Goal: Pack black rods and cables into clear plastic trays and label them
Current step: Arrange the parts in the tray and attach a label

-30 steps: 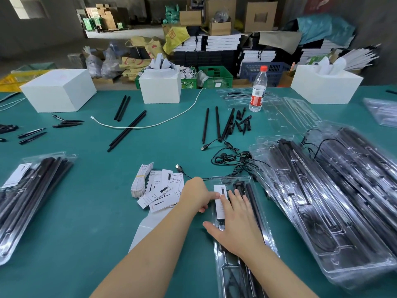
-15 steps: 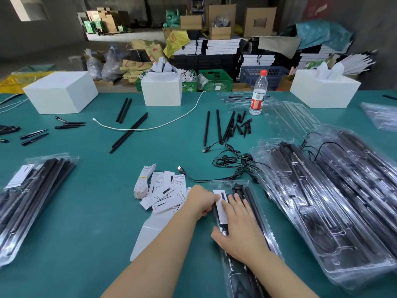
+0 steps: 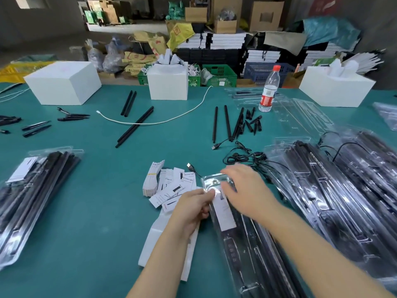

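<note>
Clear tray (image 3: 242,237) runs near-to-far, L hand (image 3: 193,206) fingers pinching its edge, R hand (image 3: 247,190) open.

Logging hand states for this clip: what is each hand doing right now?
Left hand: pinching the clear tray edge.
Right hand: blurred over the tray; cannot tell.

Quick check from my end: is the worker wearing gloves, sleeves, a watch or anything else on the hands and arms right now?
Nothing worn that shows. The left hand and right hand are bare, with no gloves, and no rings visible, though the right hand is motion-blurred. Both forearms are bare to the frame edge: no sleeves, watch, wristband or markings in view.
</note>
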`<state>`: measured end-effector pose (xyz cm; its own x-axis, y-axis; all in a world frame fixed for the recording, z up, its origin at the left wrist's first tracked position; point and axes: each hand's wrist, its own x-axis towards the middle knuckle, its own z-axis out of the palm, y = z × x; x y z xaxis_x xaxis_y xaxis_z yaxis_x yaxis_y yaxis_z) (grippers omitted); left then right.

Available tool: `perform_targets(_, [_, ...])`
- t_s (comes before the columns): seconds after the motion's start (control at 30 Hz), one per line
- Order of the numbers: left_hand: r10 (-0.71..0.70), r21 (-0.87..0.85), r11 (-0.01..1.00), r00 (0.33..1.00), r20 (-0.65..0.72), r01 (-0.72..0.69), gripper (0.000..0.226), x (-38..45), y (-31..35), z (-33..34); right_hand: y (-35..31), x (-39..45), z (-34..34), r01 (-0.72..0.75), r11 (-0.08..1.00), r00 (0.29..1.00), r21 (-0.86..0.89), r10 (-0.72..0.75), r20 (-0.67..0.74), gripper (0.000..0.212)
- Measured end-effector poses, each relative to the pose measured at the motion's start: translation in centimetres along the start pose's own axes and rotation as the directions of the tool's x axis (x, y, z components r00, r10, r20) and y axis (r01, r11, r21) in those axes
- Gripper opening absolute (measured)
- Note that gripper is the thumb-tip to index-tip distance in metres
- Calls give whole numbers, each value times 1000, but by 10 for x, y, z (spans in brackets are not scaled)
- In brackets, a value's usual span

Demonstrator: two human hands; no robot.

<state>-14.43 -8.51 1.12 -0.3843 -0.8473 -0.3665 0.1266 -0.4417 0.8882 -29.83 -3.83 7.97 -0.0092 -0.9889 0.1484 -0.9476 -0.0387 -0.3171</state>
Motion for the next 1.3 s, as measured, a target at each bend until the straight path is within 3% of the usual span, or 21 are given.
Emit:
perform_targets(0.1, [54,27,998,994,94,-57,17,-3,10,-1,0,42,-20,-5,988,970,-153,41,238,46])
perform_targets(0.2, [112,61,991,984,135,-121,22,-6,17,3,-4,69,-34,26,992,895,-122,31,444,35])
perform_targets(0.3, [141,58,987,985,96,-147,20,-8,17,4,-8,83,-42,45,998,847,-52,-10,531,25])
perform_targets(0.67, [300,-6,953,946,-121,-303,10,-7,20,7,-29,95,-45,63,998,855,-27,-40,517,14])
perform_targets(1.3, [319,73,946,945,-71,-314,9,-7,20,0,-30,93,-37,28,999,861,46,-48,506,9])
